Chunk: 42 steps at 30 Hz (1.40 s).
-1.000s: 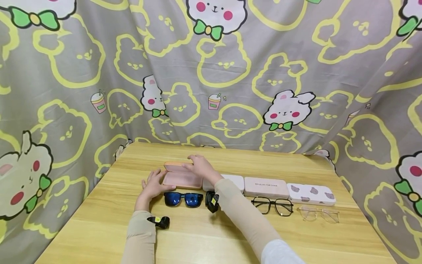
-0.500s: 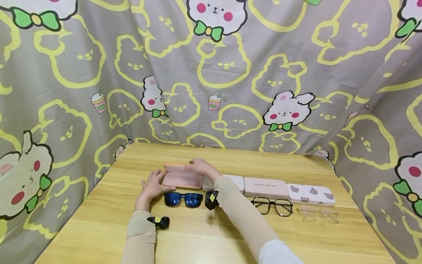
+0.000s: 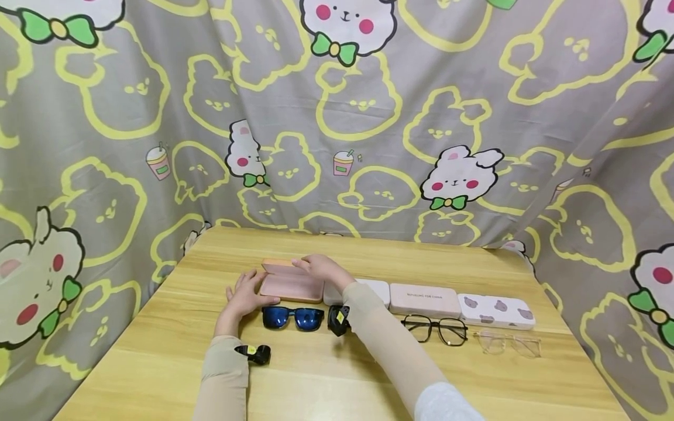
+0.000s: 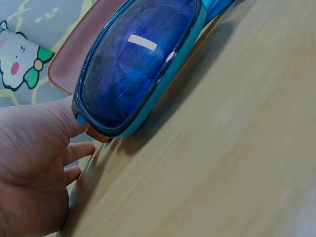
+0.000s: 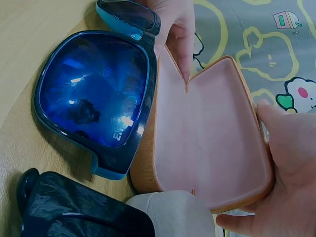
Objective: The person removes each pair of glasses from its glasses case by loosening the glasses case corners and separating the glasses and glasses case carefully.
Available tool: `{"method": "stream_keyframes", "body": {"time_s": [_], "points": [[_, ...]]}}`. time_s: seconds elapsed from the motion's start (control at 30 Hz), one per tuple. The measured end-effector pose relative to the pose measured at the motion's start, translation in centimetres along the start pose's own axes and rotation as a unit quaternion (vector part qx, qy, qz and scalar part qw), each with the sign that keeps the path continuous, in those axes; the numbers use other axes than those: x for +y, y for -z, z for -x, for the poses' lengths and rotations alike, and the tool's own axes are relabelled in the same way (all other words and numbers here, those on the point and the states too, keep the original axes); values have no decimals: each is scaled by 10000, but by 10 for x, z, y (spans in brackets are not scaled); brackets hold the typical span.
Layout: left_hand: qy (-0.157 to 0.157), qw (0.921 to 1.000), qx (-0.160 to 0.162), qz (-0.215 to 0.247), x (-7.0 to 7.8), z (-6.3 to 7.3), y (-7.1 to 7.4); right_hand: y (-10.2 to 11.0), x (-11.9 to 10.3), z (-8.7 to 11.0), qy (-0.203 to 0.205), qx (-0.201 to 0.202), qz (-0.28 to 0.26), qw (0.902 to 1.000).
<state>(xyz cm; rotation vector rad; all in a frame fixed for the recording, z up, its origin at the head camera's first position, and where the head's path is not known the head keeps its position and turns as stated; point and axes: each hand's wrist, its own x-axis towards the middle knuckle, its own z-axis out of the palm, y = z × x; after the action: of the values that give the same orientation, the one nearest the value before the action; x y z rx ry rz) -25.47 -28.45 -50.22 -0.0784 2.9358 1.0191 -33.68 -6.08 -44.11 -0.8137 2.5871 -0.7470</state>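
Note:
An open glasses case [image 3: 292,286] with a pink lining and orange-tan outside lies at the left of the table, its lid raised at the back. My left hand [image 3: 246,295] holds its left end, thumb along the front and a finger at the hinge corner. My right hand [image 3: 323,268] grips the right end of the lid; in the right wrist view its fingers [image 5: 284,148] curl round the rim. Blue-mirrored sunglasses [image 3: 292,318] lie folded just in front of the case, lenses towards me, and loom large in the left wrist view. The case holds no glasses.
A whitish case [image 3: 376,290], a pale pink lettered case [image 3: 424,299] and a bear-patterned case [image 3: 497,309] continue the row rightward. Before them lie black-framed glasses [image 3: 436,330] and clear-framed glasses [image 3: 509,342]. Dark sunglasses [image 5: 79,207] show near my right wrist. A patterned curtain [image 3: 337,117] surrounds the table.
My right hand has shifted slightly at the lid and its fingers are lower than a second ago. The left hand, the case and the glasses stay put.

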Motion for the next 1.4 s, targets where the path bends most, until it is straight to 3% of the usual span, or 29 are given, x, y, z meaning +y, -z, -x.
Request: {"method": "stream_keyframes", "body": {"time_s": [0.4,0.9,1.4], "points": [[30,10000,-49,-1,1,1,-1,1,-2,2,26,-134,-260,9996],[19,10000,-11,-41,2,3,1,-1,-3,8,608,-148,-312,9976],[66,10000,24,-65,2,3,-1,-4,0,7,767,-47,61,9970]]}}
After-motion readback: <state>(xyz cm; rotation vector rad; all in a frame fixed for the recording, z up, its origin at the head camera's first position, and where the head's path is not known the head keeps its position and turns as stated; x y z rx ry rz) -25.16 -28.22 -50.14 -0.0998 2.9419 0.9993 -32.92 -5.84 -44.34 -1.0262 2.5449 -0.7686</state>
